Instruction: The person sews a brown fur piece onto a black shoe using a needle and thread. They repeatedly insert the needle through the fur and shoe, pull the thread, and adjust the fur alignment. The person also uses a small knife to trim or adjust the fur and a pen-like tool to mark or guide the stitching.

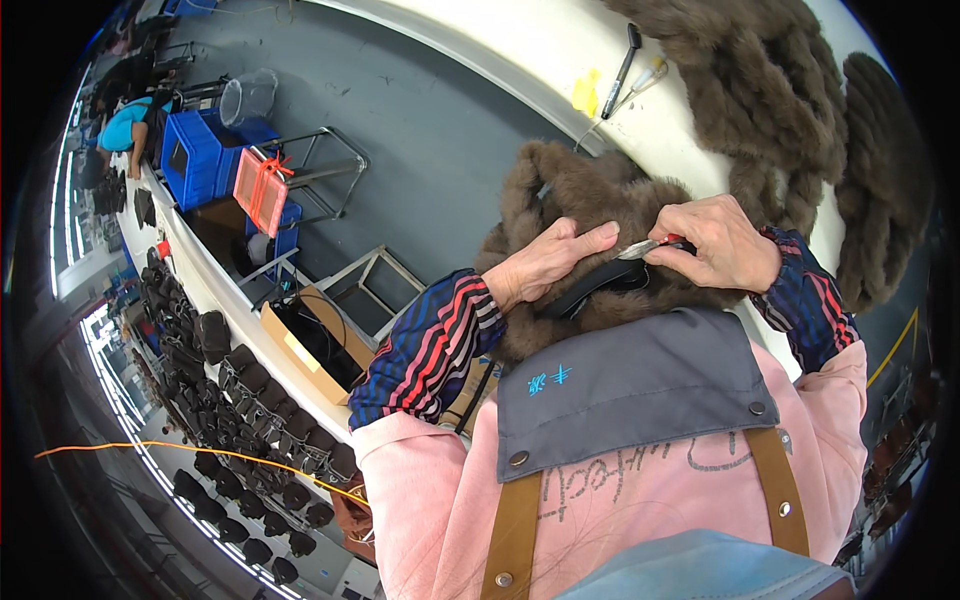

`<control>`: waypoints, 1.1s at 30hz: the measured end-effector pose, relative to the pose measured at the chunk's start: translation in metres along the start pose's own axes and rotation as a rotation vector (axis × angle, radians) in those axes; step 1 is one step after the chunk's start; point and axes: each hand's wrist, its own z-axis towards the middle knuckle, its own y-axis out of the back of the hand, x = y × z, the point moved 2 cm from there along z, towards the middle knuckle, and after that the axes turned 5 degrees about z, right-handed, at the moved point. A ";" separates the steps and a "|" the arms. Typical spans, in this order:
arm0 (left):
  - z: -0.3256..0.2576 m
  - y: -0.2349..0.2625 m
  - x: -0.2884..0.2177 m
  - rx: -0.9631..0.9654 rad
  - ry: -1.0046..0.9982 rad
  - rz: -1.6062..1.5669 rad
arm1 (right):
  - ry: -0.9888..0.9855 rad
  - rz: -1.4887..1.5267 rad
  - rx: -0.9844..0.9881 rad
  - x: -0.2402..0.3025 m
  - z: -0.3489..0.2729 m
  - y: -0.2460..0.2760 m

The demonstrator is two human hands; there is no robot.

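Note:
A brown furry piece lies against my front at the edge of the white table, with a smooth black band curving through the fur. My left hand is closed on the fur beside the band, thumb stretched along the top toward the right. Pinched in my right hand is a small metal tool with a red part, which looks like thread snips. Its silver end touches or hovers just over the black band, close to my left thumb. Fingers and fur hide the rest of the tool.
On the white table lie a black pen, a thin tool with a pale handle and more brown fur pieces. Leftward stand an open cardboard box, blue crates and a person in blue.

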 end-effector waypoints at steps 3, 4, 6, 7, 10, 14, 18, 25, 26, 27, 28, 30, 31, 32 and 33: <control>-0.002 -0.002 -0.003 -0.063 -0.005 -0.021 | -0.007 0.020 0.006 0.000 0.002 -0.001; 0.000 -0.002 -0.001 -0.073 -0.007 -0.025 | 0.002 0.009 0.001 0.000 0.002 -0.001; 0.005 -0.002 0.004 -0.093 -0.011 -0.031 | 0.017 -0.014 -0.011 0.002 0.002 -0.002; 0.005 -0.002 0.003 -0.092 -0.002 -0.030 | 0.018 -0.027 -0.018 0.004 0.003 -0.002; 0.003 -0.001 0.000 -0.087 0.018 -0.016 | 0.015 -0.059 -0.013 0.009 0.004 -0.002; 0.016 0.006 0.011 0.060 0.091 0.000 | -0.086 0.270 0.046 -0.004 0.002 -0.011; 0.017 -0.004 0.004 0.069 -0.143 -0.237 | -0.503 1.073 -0.237 -0.028 -0.002 -0.005; 0.021 0.004 0.013 0.025 0.093 -0.186 | 0.030 0.198 -0.212 -0.001 0.020 -0.025; 0.021 0.004 0.011 0.006 0.133 -0.224 | 0.205 -0.014 -0.251 0.000 0.024 -0.035; 0.020 0.005 0.012 -0.019 0.172 -0.269 | 0.184 -0.018 -0.152 0.002 0.026 -0.040; 0.020 0.005 0.013 -0.053 0.152 -0.308 | 0.148 -0.053 -0.213 -0.004 0.029 -0.040; 0.016 0.006 0.017 -0.126 0.113 -0.386 | 0.079 -0.121 -0.333 -0.025 0.044 -0.038; 0.013 0.005 0.016 -0.079 0.058 -0.396 | -0.030 -0.146 -0.448 -0.044 0.047 -0.028; 0.008 0.005 0.014 -0.044 -0.001 -0.409 | -0.129 -0.167 -0.559 -0.065 0.047 -0.018; 0.003 0.006 0.013 -0.010 -0.059 -0.420 | -0.203 0.050 -0.589 -0.082 0.045 -0.007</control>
